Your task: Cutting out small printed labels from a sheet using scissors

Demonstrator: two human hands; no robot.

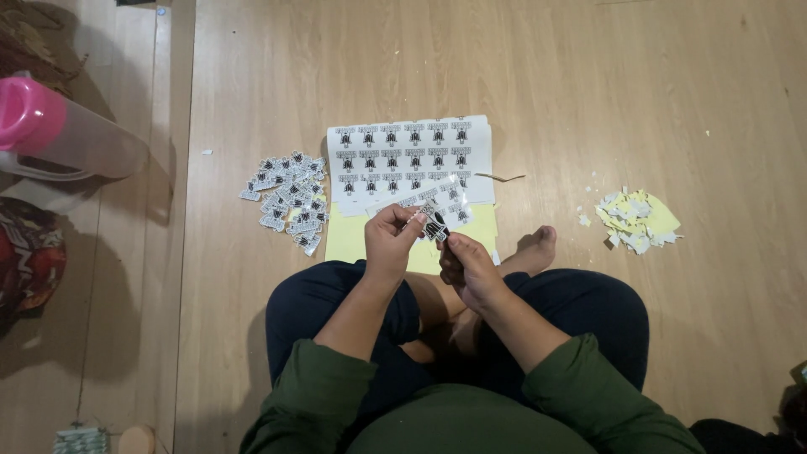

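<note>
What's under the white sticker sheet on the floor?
A yellow sheet lies under the white sticker sheet, showing below its near edge and running toward the knees. The left hand and right hand cover its middle; how far it extends beneath the white sheet is hidden.

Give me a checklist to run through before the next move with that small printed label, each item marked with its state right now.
1. Small printed label pinched between both hands: ok.
2. Left hand fingertips on the label's edge: ok.
3. Right hand gripping its lower corner: ok.
4. Backing already peeled from the label: cannot tell, too small.
5. Pile of cut labels lying on the floor beside the printed sheets: ok.
6. Scrap pile kept apart from the cut labels: ok.
</note>
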